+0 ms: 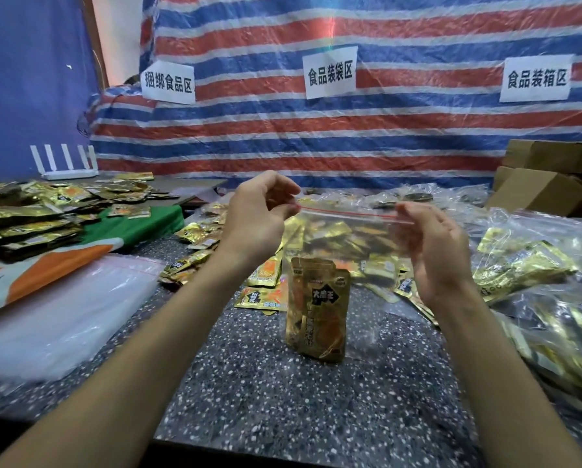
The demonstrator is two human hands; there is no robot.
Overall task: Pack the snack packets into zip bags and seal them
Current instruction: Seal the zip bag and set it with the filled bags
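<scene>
While the zip bag (350, 238) hangs over the middle of the table (283, 400), its bottom sits just at or above the speckled top; can't tell if it touches. Snack packets (320, 312), gold, at least two, stand upright in the bottom of the bag, so loading looks done for this one.

Left hand (256, 214): grip clamped, fingertips pinching the left end of the zip strip (347, 213). Right hand (431, 244): grip clamped on the right end, thumb in front, fingers behind the plastic. The strip is pulled taut and level between them. Can't tell if the track is already pressed shut.

Step in hand, my read: sealing. Next move calls for one grip anchoring its end while the other slides along the strip, pressing the full length. Keep the strip straight and the packets hanging below the track, and check the far corner closes.

Behind the bag, loose packets (266, 275) are scattered across the table middle. Empty bags (63, 309) are stacked at the left edge. Filled bags (536, 265) are heaped along the right edge. More packets lie on a green-and-orange cloth (131, 231) at far left. Cartons (546, 190) sit at the far right corner and a white router (68, 163) at far left. A striped tarp (316, 136) with three paper signs hangs at the back.
</scene>
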